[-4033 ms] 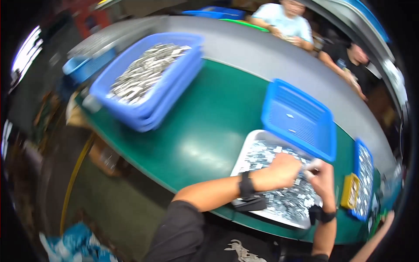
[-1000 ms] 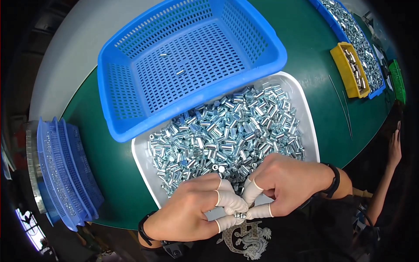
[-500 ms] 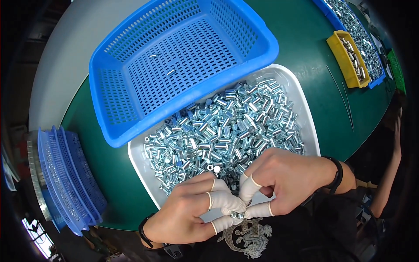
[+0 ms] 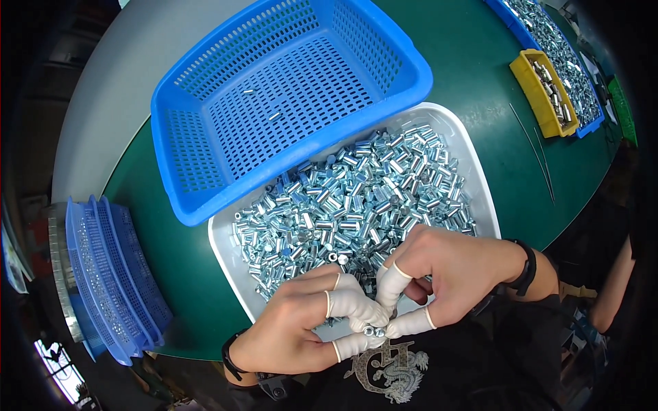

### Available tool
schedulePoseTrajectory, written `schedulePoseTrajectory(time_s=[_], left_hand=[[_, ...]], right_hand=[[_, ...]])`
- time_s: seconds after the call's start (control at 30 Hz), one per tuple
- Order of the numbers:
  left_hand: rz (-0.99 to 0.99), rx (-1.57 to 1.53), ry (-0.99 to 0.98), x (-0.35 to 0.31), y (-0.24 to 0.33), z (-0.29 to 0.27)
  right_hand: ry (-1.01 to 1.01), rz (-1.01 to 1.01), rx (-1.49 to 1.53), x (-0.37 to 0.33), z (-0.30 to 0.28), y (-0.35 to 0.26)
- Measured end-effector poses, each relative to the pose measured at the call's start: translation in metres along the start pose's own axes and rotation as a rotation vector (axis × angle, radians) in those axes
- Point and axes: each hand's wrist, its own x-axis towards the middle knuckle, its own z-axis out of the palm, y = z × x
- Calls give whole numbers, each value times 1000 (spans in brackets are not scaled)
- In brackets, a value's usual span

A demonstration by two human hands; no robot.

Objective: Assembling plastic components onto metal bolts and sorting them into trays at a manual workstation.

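Hands drawn nearer since earlier frame | left hand [image 4: 301, 322] and right hand [image 4: 445, 274] pinch small metal sleeves [image 4: 373, 332] at white tray [image 4: 226, 257] near edge | step: mating pieces; next needs aligned press.

Tray [image 4: 473, 171] of metal sleeves [image 4: 356, 205] at centre on the surface [image 4: 480, 75]; empty basket [image 4: 288, 96] at 11 o'clock, overlapping the tray's far edge; stacked baskets [image 4: 110, 274] at 9 o'clock; small bin [image 4: 541, 89] at 2 o'clock beside another filled basket [image 4: 548, 41]; both hands at 6 o'clock, over the tray's near edge.
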Motion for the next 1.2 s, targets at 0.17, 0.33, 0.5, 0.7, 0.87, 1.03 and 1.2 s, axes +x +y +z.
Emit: schedulePoseTrajectory(time_s=[0.17,0.33,0.5,0.7,0.87,1.03,1.2], left_hand=[[24,-10,10,1,4,1],[78,14,162,-6,10,-7],[-1,102,808,12,5,-32],[-89,538,981,42,-8,-63],[67,583,1055,35,1,-38],[-108,640,555,12,-8,-1],[-119,776,463,9,-13,13]], right_hand=[[-33,4,-9,0,-2,-2],[18,-18,53,1,-6,-7],[513,-42,191,8,0,11],[578,-10,-104,15,0,9],[629,-20,-349,12,4,3],[544,8,-745,10,8,5],[543,60,-924,13,16,-4]])
